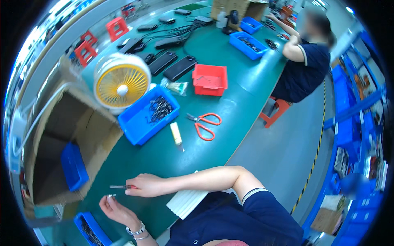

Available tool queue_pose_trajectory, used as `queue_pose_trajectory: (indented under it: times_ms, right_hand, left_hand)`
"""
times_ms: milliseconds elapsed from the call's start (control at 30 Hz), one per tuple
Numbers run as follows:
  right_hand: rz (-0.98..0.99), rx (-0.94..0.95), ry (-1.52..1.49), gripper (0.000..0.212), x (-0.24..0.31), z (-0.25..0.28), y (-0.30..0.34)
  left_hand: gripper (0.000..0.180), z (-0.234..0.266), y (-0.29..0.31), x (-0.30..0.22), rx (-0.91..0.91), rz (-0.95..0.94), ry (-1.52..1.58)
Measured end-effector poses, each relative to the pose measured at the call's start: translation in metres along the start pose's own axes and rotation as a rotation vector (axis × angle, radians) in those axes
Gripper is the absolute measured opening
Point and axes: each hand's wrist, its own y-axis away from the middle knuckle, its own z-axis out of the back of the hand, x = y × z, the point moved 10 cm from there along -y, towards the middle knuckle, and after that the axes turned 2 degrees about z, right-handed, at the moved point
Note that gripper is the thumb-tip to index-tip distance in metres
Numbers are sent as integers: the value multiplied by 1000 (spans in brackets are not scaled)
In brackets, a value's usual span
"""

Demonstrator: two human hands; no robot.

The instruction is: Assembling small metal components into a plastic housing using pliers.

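Observation:
My right hand [148,185] is closed around a slim tool [118,187] with a metal tip and a red-and-dark handle; its exact kind is hard to make out. Just below that tip, my left hand [119,211], with a watch on its wrist, pinches a small whitish piece [111,196] between thumb and finger. Tool and piece look slightly apart. Both hands are over the green table [164,160]. Beyond them lie a small yellow-and-white tube [176,134] and orange-handled scissors [205,126]. A blue bin [133,121] holds many small dark parts.
A cardboard box [96,131] with a blue tray [74,166] inside stands left. Another blue bin [95,223] sits beside my left hand. Farther back are a yellow-and-white fan [122,78], a red bin [210,88] and black adapters [163,62]. A co-worker [305,69] sits at the far right.

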Motion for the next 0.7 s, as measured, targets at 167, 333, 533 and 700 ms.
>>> queue_pose_trajectory:
  times_ms: [167,333,533,700]
  right_hand:
    - [-2,-142,-104,33,-3,16,-7]
    - [-32,-149,-202,33,-1,15,-5]
    - [-22,-262,-273,30,-6,22,2]
    - [19,-228,-387,30,5,16,-4]
  left_hand:
    - [13,-4,-10,10,37,47,36]
    - [13,-22,-7,8,59,102,31]
    - [17,-31,-4,3,204,120,36]
    - [19,-23,2,-11,85,125,75]
